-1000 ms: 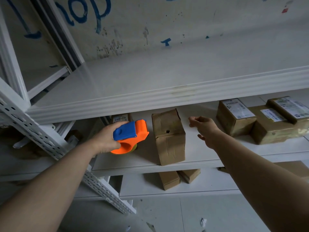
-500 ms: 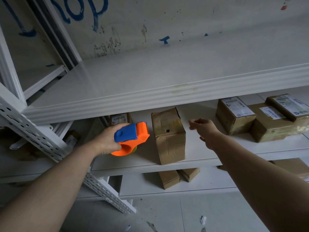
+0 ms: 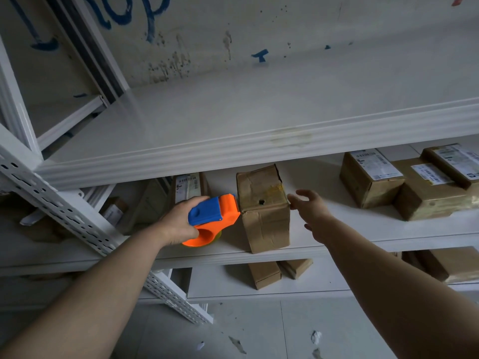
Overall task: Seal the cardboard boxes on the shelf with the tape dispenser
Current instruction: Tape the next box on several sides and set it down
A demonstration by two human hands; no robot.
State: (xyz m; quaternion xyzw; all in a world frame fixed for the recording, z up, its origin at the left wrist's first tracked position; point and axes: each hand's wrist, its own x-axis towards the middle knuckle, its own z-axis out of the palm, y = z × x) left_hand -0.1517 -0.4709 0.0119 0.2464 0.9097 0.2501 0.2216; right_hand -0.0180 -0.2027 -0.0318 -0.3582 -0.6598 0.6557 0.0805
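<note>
Sealing not yet begun.
The left hand (image 3: 178, 224) curls its fingers round the tape dispenser (image 3: 215, 218), just beside the worn cardboard box (image 3: 264, 211) on the shelf (image 3: 363, 229); the right hand (image 3: 311, 211), fingers loosely spread, hovers at its other side (only old yellowed tape shows).

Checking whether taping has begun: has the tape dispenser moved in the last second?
Yes: the tape dispenser has edged right, closing the gap to the cardboard box at its left edge.
</note>
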